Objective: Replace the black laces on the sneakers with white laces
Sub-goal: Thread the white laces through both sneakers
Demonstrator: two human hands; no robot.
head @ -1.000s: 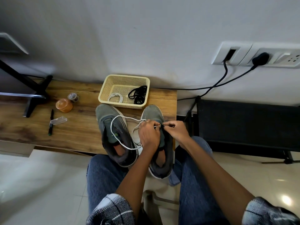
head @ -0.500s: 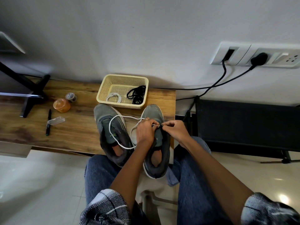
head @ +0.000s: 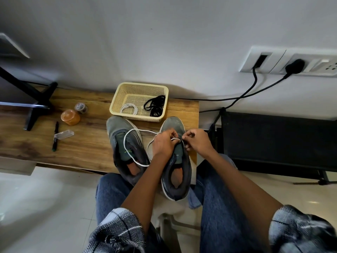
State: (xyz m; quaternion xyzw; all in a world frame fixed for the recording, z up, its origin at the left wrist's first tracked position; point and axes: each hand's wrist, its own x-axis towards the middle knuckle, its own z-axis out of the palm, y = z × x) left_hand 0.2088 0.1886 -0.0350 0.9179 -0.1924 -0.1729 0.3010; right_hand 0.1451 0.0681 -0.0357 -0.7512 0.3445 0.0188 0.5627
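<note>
Two grey sneakers lie side by side on the wooden bench, toes toward the wall. The left sneaker (head: 125,148) has no lace in it. A white lace (head: 127,152) loops across its tongue and runs over to the right sneaker (head: 179,172). My left hand (head: 164,145) grips this lace over the right sneaker's eyelets. My right hand (head: 196,142) pinches the lace's end at the same spot. A cream basket (head: 116,99) behind the shoes holds a coiled white lace (head: 128,109) and bundled black laces (head: 155,106).
On the bench (head: 82,143) to the left lie an orange lidded pot (head: 70,116), a tape roll (head: 81,107), a clear cap (head: 64,134) and a black marker (head: 55,136). A black stand's foot (head: 36,106) rests at the far left. Cables (head: 246,94) hang from wall sockets above a black case (head: 273,141).
Both hands have stayed at the right sneaker's eyelets, the fingers shifting slightly on the white lace. The lace loop over the left sneaker looks much the same.
</note>
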